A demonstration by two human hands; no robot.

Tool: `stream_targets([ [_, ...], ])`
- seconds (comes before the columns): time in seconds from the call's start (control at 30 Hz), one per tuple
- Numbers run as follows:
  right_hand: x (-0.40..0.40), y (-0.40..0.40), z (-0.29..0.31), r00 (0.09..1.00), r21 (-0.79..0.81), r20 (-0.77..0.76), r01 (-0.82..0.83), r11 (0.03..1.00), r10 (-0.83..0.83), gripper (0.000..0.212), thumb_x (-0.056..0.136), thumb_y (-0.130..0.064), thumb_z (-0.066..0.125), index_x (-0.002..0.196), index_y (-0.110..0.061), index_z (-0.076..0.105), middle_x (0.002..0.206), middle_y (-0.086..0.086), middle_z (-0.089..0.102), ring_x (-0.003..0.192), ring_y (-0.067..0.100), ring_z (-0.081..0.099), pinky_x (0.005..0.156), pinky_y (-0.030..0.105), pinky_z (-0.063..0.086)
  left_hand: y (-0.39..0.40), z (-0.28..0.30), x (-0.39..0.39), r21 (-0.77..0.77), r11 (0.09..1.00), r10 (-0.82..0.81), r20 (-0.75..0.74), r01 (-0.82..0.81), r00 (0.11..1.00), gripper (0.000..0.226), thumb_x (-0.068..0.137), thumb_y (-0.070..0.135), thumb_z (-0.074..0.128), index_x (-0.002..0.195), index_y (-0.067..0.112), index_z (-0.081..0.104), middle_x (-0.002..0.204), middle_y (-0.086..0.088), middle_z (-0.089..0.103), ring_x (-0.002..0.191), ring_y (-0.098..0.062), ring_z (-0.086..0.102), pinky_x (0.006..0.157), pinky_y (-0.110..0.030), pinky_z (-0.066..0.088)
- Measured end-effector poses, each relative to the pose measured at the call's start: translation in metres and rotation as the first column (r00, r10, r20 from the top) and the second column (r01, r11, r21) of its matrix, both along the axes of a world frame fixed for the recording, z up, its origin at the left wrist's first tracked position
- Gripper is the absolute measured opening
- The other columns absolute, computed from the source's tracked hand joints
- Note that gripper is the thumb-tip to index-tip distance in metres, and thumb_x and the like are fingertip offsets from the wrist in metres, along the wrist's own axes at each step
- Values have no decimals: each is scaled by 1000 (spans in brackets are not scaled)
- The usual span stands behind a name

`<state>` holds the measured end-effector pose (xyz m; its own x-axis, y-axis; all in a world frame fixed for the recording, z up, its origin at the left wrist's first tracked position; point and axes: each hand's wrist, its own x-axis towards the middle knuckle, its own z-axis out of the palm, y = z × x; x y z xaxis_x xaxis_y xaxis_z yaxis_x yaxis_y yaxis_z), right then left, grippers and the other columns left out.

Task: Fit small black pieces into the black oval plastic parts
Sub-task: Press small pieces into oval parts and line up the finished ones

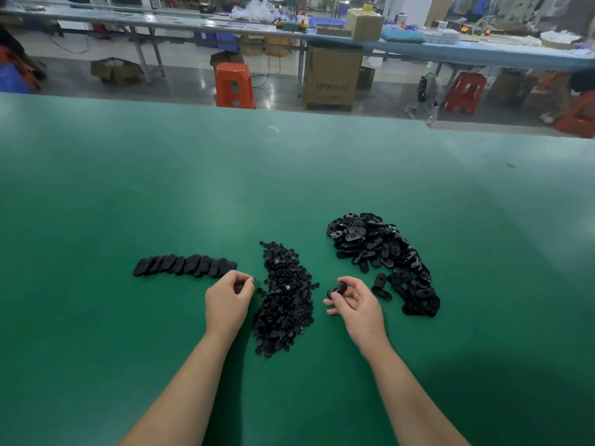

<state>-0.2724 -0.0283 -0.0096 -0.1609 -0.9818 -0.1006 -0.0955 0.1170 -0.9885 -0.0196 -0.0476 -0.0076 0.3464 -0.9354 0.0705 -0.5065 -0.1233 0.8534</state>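
Judging by the short row of ovals (185, 265) beyond the left hand (229, 296), few are done. That hand pinches a small piece (253, 279); the right hand (355, 304) grips an oval part (337, 289), with the big oval heap (386, 255) just beyond it left.

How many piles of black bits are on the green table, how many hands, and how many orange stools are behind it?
Heaps and rows of black parts: 3 (row of oval parts, pile of small pieces, pile of oval parts)
Hands: 2 (left hand, right hand)
Orange stools clearly seen: 2 ()
Total: 7
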Motion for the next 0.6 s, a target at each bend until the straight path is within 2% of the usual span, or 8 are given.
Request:
stream_targets([
  [0.13,0,1,0,999,-11,6,33,999,-33,11,97,-5,65,101,-14,59,95,5,75,89,17,77,70,30,63,0,2,4,-7,1000,13,-119,-14,993,14,89,20,71,78,29,71,71,15,70,68,-1,63,60,-19,46],
  [0.2,1,0,-2,999,-13,-1,48,999,-48,8,98,-7,64,99,-12,58,92,5,75,88,16,77,69,30,63,-1,3,7,-2,1000,24,-199,-24,980,12,89,19,72,81,28,72,74,12,72,65,-4,63,61,-23,48],
  [0.27,1,0,-3,998,-11,-7,58,998,-58,6,99,-10,62,100,-13,58,90,5,76,86,17,77,71,32,63,-1,3,8,6,1000,25,-259,-24,965,12,89,17,73,86,29,72,77,6,74,68,-10,65,61,-25,51],
  [0.33,2,0,-3,998,-9,-6,55,998,-55,5,102,-12,58,103,-16,57,91,-1,77,84,17,78,73,34,63,-2,2,8,14,1000,7,-265,-4,964,14,90,16,73,89,30,73,81,7,75,76,-9,70,70,-26,55],
  [0.4,3,0,-3,999,-5,-14,52,999,-52,10,105,-14,53,108,-22,57,94,-4,78,83,16,77,72,30,62,-2,2,9,18,1000,-6,-261,12,965,17,90,15,72,89,31,75,82,10,76,81,-8,71,75,-25,56],
  [0.53,4,0,-1,997,-9,-40,60,998,-61,18,109,-15,42,119,-23,55,104,-4,73,82,15,77,70,26,62,-1,1,8,21,1000,-13,-278,20,960,24,91,14,70,86,36,76,80,6,76,70,-15,63,68,-32,53],
  [0.6,5,0,-1,997,-18,-26,73,997,-73,18,110,-15,40,116,-22,56,105,-3,72,81,17,77,69,28,62,-1,1,6,20,1000,-18,-279,24,960,25,92,13,69,86,36,77,80,-1,76,67,-17,57,64,-32,48],
])
